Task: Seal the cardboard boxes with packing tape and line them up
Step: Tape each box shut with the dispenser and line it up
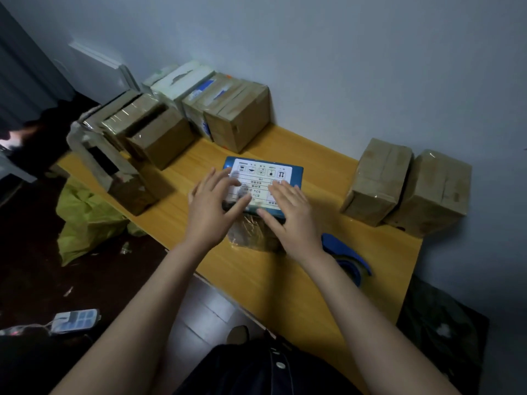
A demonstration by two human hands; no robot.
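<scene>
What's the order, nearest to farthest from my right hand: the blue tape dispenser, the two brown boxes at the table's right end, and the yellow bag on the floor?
1. Blue tape dispenser: just right of the right hand, beside the wrist.
2. Two brown boxes: farther right, at the far right end of the table.
3. Yellow bag: far left, down on the floor.

Glossy taped cardboard boxes (376,181), wood-grain table (285,269)

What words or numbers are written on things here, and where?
White label on the blue box: upside-down handling pictures, including two arrows; printed rows too blurred to read.
Blue sticker on a box by the wall: too blurred to read.
Nothing can be quoted.
</scene>
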